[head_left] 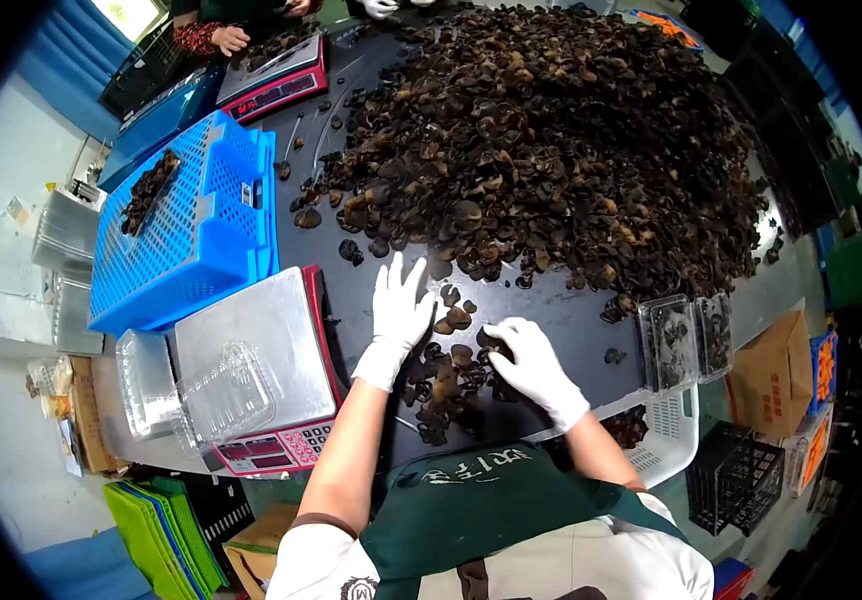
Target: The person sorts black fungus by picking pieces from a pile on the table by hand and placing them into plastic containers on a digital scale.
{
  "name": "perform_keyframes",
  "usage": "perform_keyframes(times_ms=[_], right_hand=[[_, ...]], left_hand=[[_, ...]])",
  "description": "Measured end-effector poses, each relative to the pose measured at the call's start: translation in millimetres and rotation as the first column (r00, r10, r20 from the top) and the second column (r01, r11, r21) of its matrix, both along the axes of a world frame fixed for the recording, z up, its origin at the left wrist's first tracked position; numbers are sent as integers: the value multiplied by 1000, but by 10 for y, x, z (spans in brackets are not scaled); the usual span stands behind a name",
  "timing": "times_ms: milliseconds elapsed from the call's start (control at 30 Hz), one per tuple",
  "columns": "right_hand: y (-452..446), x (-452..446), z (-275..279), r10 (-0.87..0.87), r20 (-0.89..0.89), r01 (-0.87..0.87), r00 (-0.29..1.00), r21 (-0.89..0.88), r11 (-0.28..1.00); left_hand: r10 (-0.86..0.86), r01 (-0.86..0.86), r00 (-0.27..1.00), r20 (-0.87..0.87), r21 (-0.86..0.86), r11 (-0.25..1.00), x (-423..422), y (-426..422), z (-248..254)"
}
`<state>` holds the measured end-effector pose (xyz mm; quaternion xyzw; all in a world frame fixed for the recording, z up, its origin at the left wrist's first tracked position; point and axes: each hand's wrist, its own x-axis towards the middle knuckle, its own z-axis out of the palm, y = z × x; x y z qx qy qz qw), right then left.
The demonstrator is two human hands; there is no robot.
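A small batch of dark brown wood ear mushrooms (443, 385) lies on the dark table in front of me. My left hand (401, 305), in a white glove, rests at the left of the batch with its fingers stretched and spread, holding nothing. At the right side, my gloved right hand (531, 365) has its thumb and fingers curled round a dark wood ear mushroom (491, 342). Beyond both hands rises a large heap of wood ear mushrooms (551, 150).
To the left stands a scale (251, 350) with a clear plastic box (226, 395) on it. Behind it is an upturned blue crate (181, 230). Clear boxes (669, 345) sit at the right edge, above a white basket (676, 440). Another person's hand (230, 40) is near a second scale (276, 85).
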<state>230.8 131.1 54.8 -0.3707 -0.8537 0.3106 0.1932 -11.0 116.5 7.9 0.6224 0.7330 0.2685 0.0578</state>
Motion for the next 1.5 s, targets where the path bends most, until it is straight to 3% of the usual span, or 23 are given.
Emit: perform_keyframes(times_ms=[33,67,100,167,233,300,367,433,500,633,767,900,967,1067,1100,1133,1167,1233,1300,1367,1400,1467,1500], right_hand=[[35,-116,-89,-23,-100,28,995,46,999],[66,-220,-152,-52,-72,58,996,79,995],[86,-297,-208,-83,-45,87,996,113,990],[34,-370,-330,-55,58,42,997,212,976],[-101,-341,-325,21,152,-60,988,258,964],[-215,-242,-304,205,-22,-198,979,173,965],[-374,-119,-196,348,-72,-339,935,116,934],[-521,21,-144,443,-46,-442,895,30,896],[-586,150,-70,470,-6,-470,883,24,883],[-511,330,-29,340,84,-349,937,125,929],[-507,374,-64,289,346,-317,893,28,948],[-509,179,-132,261,205,-283,943,84,955],[-461,6,-119,298,71,-305,952,108,946],[-448,-299,-315,341,-153,-317,928,161,935],[-417,-409,-315,373,-197,-341,906,178,923],[-404,-443,-265,390,-167,-360,906,180,915],[-409,-489,-308,363,-167,-326,917,215,921],[-347,-535,-358,339,-172,-310,925,171,935],[-303,-575,-335,265,-294,-218,918,184,959],[-280,-556,-156,241,-273,-252,931,-5,968],[-257,-568,-126,251,-272,-262,929,-2,965],[-221,-594,-74,205,-475,-296,855,-124,947],[-197,-602,25,144,-549,-343,823,-279,897]], left_hand=[[-21,18,996,-86,-34,999,20,46,-50],[-72,65,994,-86,-79,995,46,21,-147],[-89,85,995,-49,-77,993,157,-48,-22],[-343,352,931,126,-56,934,182,-291,7],[-393,412,889,234,-34,911,261,-574,187],[-421,446,885,199,-98,890,283,-883,327],[-386,404,910,148,-113,908,287,-1179,504],[-295,322,927,231,-92,942,355,-1408,664],[-242,279,954,179,-227,933,383,-1606,732],[-180,186,982,51,-374,909,433,-1802,519],[-81,77,997,9,-422,903,464,-1731,384],[-22,-40,994,-106,-545,838,405,-1510,233],[0,-15,999,-33,-463,886,410,-1440,115],[-75,137,973,220,-280,950,416,-1377,33],[-129,188,952,278,-198,962,443,-1355,-58],[-114,143,870,479,-25,989,502,-1349,-171],[-121,125,891,438,20,992,544,-1304,-117],[18,-4,612,791,-19,1000,633,-1318,-331],[26,-96,403,915,15,995,763,-1210,0],[59,-109,185,981,-39,993,741,-1172,171],[57,-119,184,981,-36,992,712,-1160,230],[39,-32,-250,967,-49,998,616,-1162,344],[44,-30,-447,894,-64,998,553,-1156,420]])
